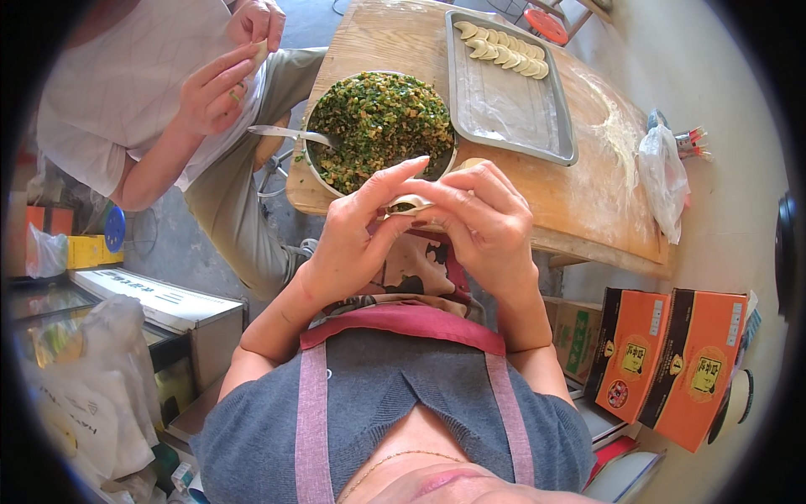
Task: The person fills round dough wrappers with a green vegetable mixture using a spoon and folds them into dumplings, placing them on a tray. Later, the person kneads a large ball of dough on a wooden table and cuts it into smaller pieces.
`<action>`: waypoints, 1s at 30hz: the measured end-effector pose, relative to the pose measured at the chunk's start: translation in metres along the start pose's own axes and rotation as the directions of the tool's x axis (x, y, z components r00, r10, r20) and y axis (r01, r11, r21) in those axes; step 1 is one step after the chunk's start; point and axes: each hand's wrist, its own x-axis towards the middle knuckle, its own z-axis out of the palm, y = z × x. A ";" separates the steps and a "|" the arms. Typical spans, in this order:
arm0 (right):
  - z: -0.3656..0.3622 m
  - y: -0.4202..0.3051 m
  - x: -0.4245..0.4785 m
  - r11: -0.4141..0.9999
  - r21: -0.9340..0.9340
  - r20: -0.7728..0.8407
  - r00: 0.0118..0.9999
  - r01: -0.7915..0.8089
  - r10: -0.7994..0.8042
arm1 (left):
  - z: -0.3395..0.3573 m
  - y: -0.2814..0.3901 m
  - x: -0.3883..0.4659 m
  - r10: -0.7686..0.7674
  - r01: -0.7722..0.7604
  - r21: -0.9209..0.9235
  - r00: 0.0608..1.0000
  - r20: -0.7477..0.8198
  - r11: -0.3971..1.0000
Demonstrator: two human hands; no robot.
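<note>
Between my left hand (352,233) and my right hand (491,223) is a partly folded dumpling (405,206). Dark green filling shows through its open side, and the fingertips of both hands pinch its pale wrapper. Just beyond my hands stands a round metal bowl (307,151) heaped with chopped green and brown filling (381,123). A spoon (289,131) rests in the filling with its handle over the left rim. A pale round piece (472,163), perhaps dough, is mostly hidden behind my right hand.
On the wooden table (504,189), a metal tray (510,116) holds two rows of folded dumplings (504,50). Flour (614,135) dusts the right side, near a plastic bag (663,173). At left, a co-worker's hands (217,88) hold another dumpling. Orange cartons (689,359) stand at lower right.
</note>
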 end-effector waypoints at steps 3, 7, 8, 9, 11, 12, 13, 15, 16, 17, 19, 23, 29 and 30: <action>0.007 -0.003 -0.003 0.995 0.089 -0.081 0.996 -0.040 0.047 | 0.014 0.005 0.003 -0.054 0.019 -0.328 0.994 -0.097 0.944; 0.016 -0.006 -0.009 0.963 0.206 -0.126 0.972 -0.172 0.200 | 0.005 -0.003 0.002 -0.244 0.270 -0.507 0.962 0.119 0.818; 0.016 -0.006 -0.008 0.954 0.228 -0.103 0.970 -0.194 0.221 | 0.004 -0.005 0.001 -0.247 0.275 -0.459 0.961 0.122 0.845; 0.015 -0.004 -0.008 0.965 0.207 -0.095 0.978 -0.164 0.187 | 0.003 -0.007 0.000 -0.253 0.284 -0.412 0.959 0.130 0.866; 0.011 0.000 -0.006 0.981 0.165 -0.078 0.990 -0.104 0.118 | 0.003 -0.008 0.001 -0.260 0.283 -0.376 0.959 0.111 0.882; 0.009 0.002 -0.006 0.985 0.141 -0.068 0.992 -0.097 0.107 | 0.002 -0.007 0.003 -0.259 0.277 -0.358 0.961 0.098 0.892; 0.007 0.004 -0.008 0.989 0.117 -0.057 0.994 -0.089 0.096 | 0.002 -0.007 0.003 -0.257 0.274 -0.336 0.962 0.094 0.901; 0.006 0.004 -0.008 0.992 0.101 -0.047 0.995 -0.079 0.085 | 0.004 -0.007 0.002 -0.255 0.269 -0.294 0.963 0.087 0.917; 0.007 0.002 -0.007 0.991 0.110 -0.048 0.995 -0.077 0.083 | 0.005 -0.007 0.003 -0.209 0.220 -0.246 0.975 0.070 0.944; 0.008 0.001 -0.007 0.990 0.119 -0.049 0.995 -0.075 0.082 | 0.007 -0.006 0.005 -0.162 0.169 -0.196 0.985 0.054 0.966; 0.012 -0.001 -0.010 0.988 0.106 -0.079 0.990 -0.110 0.119 | 0.009 -0.008 0.006 -0.146 0.158 -0.277 0.987 0.063 0.948; 0.010 -0.001 -0.012 0.973 0.148 -0.065 0.980 -0.179 0.190 | 0.011 -0.018 0.004 -0.201 0.241 -0.493 0.970 0.135 0.836; 0.012 0.008 -0.009 0.994 0.072 -0.082 0.993 -0.085 0.090 | 0.012 -0.013 0.006 -0.216 0.261 -0.472 0.965 0.150 0.842; 0.011 0.008 -0.009 0.995 0.062 -0.075 0.994 -0.080 0.085 | 0.011 -0.012 0.006 -0.225 0.275 -0.475 0.961 0.160 0.836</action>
